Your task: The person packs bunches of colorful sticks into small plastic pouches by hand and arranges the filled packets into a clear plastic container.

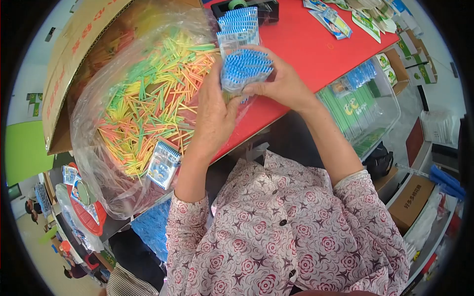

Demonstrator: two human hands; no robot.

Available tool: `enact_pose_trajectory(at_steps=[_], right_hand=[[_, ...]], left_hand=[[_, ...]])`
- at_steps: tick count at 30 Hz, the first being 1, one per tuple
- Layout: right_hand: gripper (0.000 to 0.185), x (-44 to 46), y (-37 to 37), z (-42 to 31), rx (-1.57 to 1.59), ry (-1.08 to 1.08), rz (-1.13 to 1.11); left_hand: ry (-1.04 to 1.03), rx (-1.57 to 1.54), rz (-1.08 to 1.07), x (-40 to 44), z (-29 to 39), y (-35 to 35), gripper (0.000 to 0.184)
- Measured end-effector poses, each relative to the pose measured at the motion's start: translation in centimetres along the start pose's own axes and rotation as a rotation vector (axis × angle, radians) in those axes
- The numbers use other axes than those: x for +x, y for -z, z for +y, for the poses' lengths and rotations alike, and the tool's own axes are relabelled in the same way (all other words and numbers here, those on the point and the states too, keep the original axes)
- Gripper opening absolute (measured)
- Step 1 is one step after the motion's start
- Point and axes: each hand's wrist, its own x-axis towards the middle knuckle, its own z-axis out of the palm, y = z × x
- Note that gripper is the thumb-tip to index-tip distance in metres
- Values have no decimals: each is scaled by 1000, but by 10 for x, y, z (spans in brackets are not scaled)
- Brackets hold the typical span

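Both hands hold a bundle of small blue-and-white packets [246, 69], crimped edges facing up, over the near edge of the red table [306, 49]. My left hand [215, 111] is closed along the bundle's left side. My right hand [281, 81] grips its right side, thumb in front and fingers behind. Just beyond the bundle lies a fanned row of similar packets [238, 32]. To the left, a heap of thin coloured sticks [158, 98] in yellow, green and orange spreads over a clear plastic bag [89, 128]. One more blue-and-white packet [164, 165] lies at the heap's near edge.
A cardboard box [81, 54] stands tipped behind the sticks. A black tape dispenser [266, 11] sits at the table's back. Several flat packets [331, 19] lie at the far right. Below the right edge is a clear bin [363, 108] of green packages. A red basket [91, 217] is at lower left.
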Motion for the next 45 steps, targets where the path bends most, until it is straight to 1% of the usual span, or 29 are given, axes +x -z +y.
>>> enact_pose_trajectory(at_steps=[1,2,5,6,9,10,11,12,13,16,19,20,21,23,24,26,27,28,29,30,31,33,34,35,37,38,41,42,45], right_hand=[[78,2,-1,-3,22,38,-17],[78,2,-2,-2,21,41,-12],[75,-5,-7,10,-285,4,-15],[75,-7,-10,13,-289,-5,8],[71,-8,-19,13,-236,-31,101],[69,-9,-22,12,-220,22,126],[67,-14,-22,10,-206,76,145],[67,-21,-19,5,-219,74,181],[66,-27,-16,-4,-245,86,184],[63,-45,-9,-26,-295,107,197],[57,-74,9,-38,-499,-23,272],[57,-83,16,-41,-500,-26,284],[55,-92,24,-45,-498,-48,310],[52,-112,38,-49,-494,-93,356],[52,-121,46,-46,-494,-95,363],[46,-138,68,-36,-238,-115,545],[43,-145,83,-39,-232,-283,606],[41,-151,100,-41,-225,-451,666],[39,-157,115,-37,-211,-384,766],[37,-162,130,-28,-197,-316,864],[37,-166,148,-13,-195,-319,866],[34,-173,180,32,-147,-245,985],[34,-173,191,56,-146,-250,988],[33,-174,201,81,-203,-278,1029],[29,-173,216,121,-315,-332,1106],[29,-171,221,132,-312,-338,1106],[31,-161,230,160,-230,-448,1133],[31,-158,234,169,-228,-451,1134],[33,-154,247,195,-497,-461,1107]], left_hand=[[-4,1,64,1,4,1,82],[-9,1,61,1,3,0,82],[160,-57,25,0,-10,-11,83],[152,-66,4,-2,-15,-15,83],[-9,85,117,-2,-20,-19,81],[-37,63,85,-4,-12,-21,81],[114,-180,123,-6,5,-15,80],[276,-417,158,-7,17,-11,78],[263,-428,133,-7,21,-9,78],[141,-429,-38,-4,26,-4,77],[127,-385,-148,3,49,-18,79],[127,-361,-194,4,56,-25,80],[124,-362,-203,4,60,-35,80],[-108,-164,-130,8,67,-62,83],[-110,-167,-136,10,71,-75,83],[6,-456,-214,14,81,-101,85],[6,-458,-219,17,83,-112,85],[-50,-393,-215,20,84,-123,80],[-106,-328,-209,22,84,-133,74],[-161,-261,-202,23,83,-141,69],[-159,-262,-206,25,81,-148,69],[-464,-33,-350,27,74,-162,55],[-615,82,-418,26,72,-169,48],[-613,79,-424,23,71,-176,48],[-611,1,-535,16,73,-192,39],[-609,-38,-590,13,70,-198,35],[-608,13,-594,15,52,-223,37],[-611,39,-592,14,46,-230,38],[-609,77,-595,10,32,-244,38]])
